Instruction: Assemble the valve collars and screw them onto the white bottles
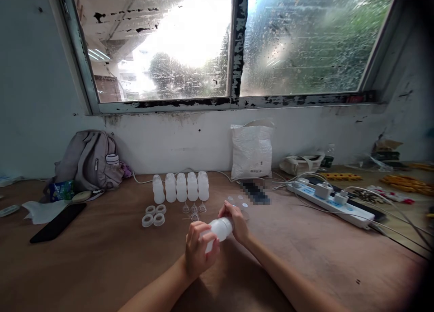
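I hold a white plastic bottle tilted between both hands above the wooden table. My left hand is wrapped round its lower end. My right hand is closed on its upper end. Behind them stands a row of several more white bottles. Several clear rings lie to the left of my hands. Small clear nipple-shaped parts lie in front of the row, and a few clear caps sit just beyond my right hand.
A grey backpack leans on the wall at the left, with a black phone before it. A white bag stands at the wall. A white power strip with cables lies at the right.
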`<state>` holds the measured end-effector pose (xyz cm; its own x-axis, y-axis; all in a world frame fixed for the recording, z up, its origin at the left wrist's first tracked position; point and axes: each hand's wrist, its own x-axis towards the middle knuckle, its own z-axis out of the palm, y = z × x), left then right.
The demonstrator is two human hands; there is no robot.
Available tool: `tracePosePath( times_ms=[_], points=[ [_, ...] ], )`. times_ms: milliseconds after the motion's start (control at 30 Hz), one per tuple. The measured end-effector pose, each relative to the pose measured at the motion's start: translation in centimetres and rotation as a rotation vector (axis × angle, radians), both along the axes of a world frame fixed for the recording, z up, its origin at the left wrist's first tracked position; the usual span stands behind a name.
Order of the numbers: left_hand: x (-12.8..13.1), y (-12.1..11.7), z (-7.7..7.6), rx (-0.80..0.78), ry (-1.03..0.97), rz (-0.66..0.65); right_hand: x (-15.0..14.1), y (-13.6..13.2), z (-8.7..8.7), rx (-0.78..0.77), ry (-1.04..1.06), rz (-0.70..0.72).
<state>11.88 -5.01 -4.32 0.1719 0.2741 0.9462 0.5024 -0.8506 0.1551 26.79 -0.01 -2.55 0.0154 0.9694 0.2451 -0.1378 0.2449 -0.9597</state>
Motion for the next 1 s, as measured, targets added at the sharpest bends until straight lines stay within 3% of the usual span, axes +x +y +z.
tracePosePath(
  times_ms=[167,367,733,833,1000],
  points=[
    [-0.4,0.7,-0.2,0.068,0.04,0.001,-0.1,0.0,-0.4,0.031,-0.103,-0.022],
    [-0.5,1.3,-0.5,0.097,0.089,0.002,-0.2,-0.4,-0.5,0.146,-0.138,-0.318],
    [-0.6,0.8,-0.8,0.086,-0.068,-0.032,-1.0,-1.8,-0.2,0.193,-0.073,-0.388],
    [-0.9,0.5,-0.6,-0.002,-0.142,-0.051,-1.7,-2.4,-0.1,0.18,-0.036,-0.381],
    [-0.5,1.2,0.3,-0.326,-0.408,-0.039,-2.3,-2.1,-0.8,-0.002,0.01,-0.325]
  ],
)
